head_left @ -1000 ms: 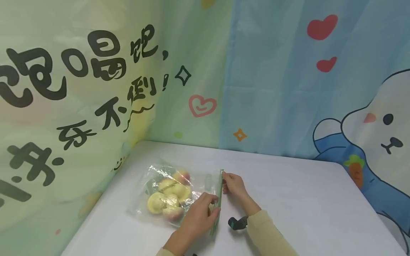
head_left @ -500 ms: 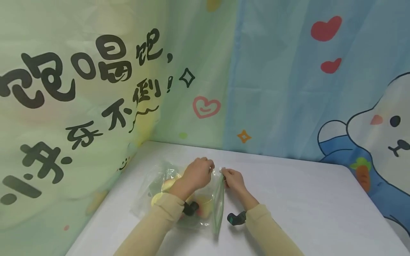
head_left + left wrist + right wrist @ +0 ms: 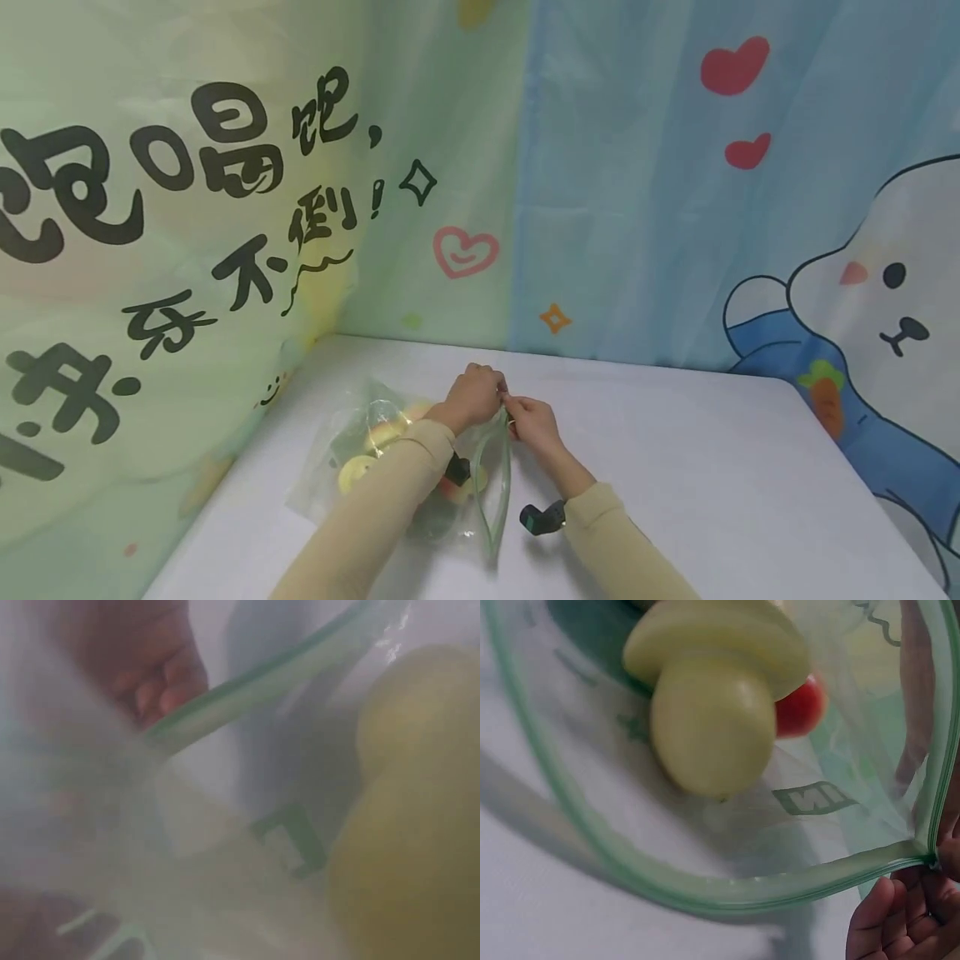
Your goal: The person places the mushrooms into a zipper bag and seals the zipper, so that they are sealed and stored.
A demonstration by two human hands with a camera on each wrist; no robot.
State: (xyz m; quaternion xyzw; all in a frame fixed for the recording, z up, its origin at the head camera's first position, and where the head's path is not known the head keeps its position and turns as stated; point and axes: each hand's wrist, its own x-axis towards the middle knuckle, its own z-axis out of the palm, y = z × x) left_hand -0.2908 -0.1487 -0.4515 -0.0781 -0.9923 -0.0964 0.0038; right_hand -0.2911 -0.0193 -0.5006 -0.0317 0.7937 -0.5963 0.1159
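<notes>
A clear zip-lock bag [image 3: 311, 487] with a green zip edge lies on the table, its mouth parted in a narrow loop. Inside are several pale yellow, mushroom-shaped pieces [image 3: 712, 724], some with reddish parts. My left hand [image 3: 474, 396] reaches over the bag and pinches the far end of the zip. Right beside it, my right hand [image 3: 534, 425] pinches the same corner. In the right wrist view the green zip edge [image 3: 735, 896] bows out wide, with fingers [image 3: 866, 915] at its corner. The left forearm hides part of the contents.
The bag rests on a white table [image 3: 660, 475]. Black wrist cameras [image 3: 542, 518] hang near both sleeves, the left one just above the bag. A printed curtain [image 3: 615, 208] stands behind the table and along its left side.
My left hand has gone from the near part of the zip up to its far end, beside the right hand. The bag's mouth, earlier pressed flat, now gapes.
</notes>
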